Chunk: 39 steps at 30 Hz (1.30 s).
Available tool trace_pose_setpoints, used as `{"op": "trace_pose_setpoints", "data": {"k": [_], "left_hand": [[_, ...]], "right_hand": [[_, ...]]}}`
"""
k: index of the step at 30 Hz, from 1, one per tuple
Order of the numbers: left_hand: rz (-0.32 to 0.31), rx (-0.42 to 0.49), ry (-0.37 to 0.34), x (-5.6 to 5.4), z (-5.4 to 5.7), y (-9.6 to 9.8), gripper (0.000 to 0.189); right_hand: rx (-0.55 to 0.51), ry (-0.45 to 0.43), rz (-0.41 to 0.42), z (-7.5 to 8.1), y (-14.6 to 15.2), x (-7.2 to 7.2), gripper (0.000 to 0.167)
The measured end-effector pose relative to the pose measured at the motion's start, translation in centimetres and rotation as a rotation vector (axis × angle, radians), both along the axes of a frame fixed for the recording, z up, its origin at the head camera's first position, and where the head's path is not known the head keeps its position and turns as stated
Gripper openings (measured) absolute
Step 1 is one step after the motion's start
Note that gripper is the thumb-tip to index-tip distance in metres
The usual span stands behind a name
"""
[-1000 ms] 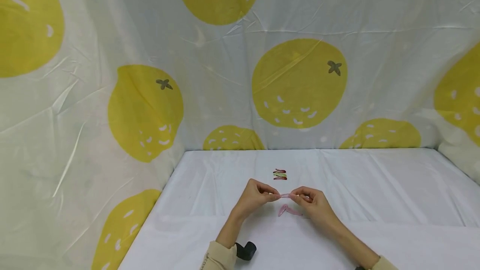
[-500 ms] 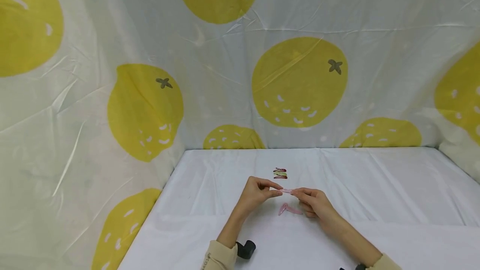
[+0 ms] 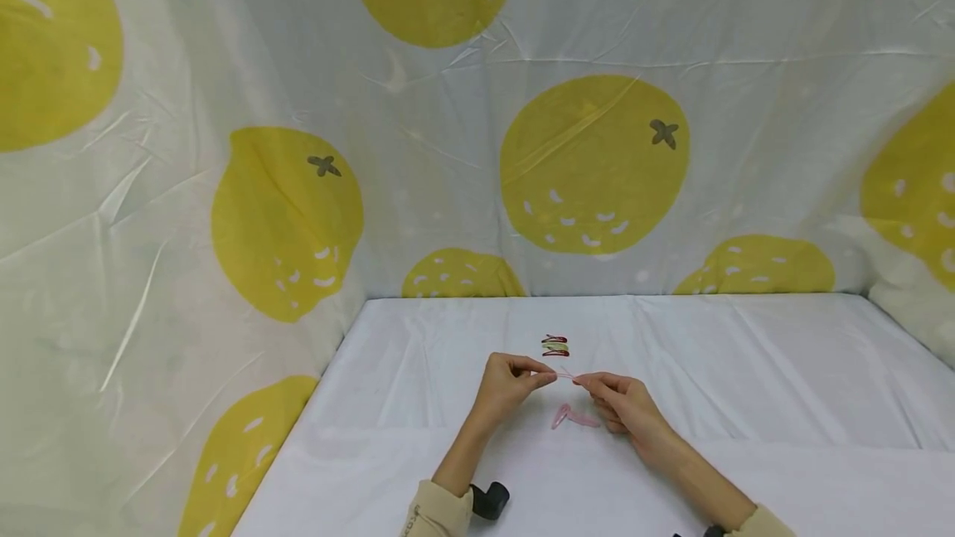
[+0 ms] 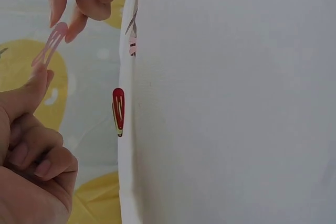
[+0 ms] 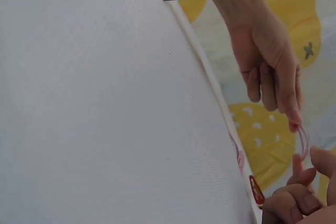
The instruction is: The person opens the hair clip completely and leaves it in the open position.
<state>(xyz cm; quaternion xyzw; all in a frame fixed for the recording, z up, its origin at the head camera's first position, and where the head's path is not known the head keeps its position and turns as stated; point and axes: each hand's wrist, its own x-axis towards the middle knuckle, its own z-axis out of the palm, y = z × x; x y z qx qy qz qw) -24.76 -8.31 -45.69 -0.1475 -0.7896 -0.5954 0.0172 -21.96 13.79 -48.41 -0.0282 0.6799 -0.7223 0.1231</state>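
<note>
Beige sleeves (image 3: pixel 436 512), apparently black wrist straps (image 3: pixel 490 500)

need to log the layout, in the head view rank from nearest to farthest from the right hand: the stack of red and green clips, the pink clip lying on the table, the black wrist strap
1. Pink clip lying on the table: just left of the right hand, beside its fingers.
2. Stack of red and green clips: farther back, towards the lemon curtain.
3. Black wrist strap: near edge, on the left forearm.

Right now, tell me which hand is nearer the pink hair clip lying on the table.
Right. The right hand sits just beside the pink hair clip on the table; the left hand is farther off, up and to its left.
</note>
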Motion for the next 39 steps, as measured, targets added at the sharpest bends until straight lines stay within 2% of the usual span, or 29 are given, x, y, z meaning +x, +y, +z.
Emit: {"op": "trace_pose_setpoints", "data": {"k": [4,9,15,19,28,39], "left_hand": [[0.031,-0.022,-0.029,0.01,-0.1,0.05,0.011],[0.042,-0.053,-0.042,0.05,-0.1,0.21,0.01],[0.08,-0.054,-0.06,0.14,-0.15,0.11,0.012],[0.076,-0.065,-0.059,0.04,-0.24,0.05,0.012],[0.02,-0.081,-0.048,0.02,-0.32,0.14,0.009],[0.016,-0.128,-0.059,-0.15,-0.19,-0.18,0.006]], "right_hand": [[0.09,0.027,-0.074,-0.08,-0.18,-0.02,0.042],[0.192,0.046,-0.154,-0.15,-0.29,-0.13,0.037],[0.295,0.137,-0.17,-0.12,-0.56,-0.05,0.031],[0.361,0.21,-0.186,0.04,-0.81,0.16,0.028],[0.32,0.259,-0.21,0.01,-0.83,0.41,0.017],[0.415,0.324,-0.257,-0.31,-0.92,-0.06,0.006]]}}
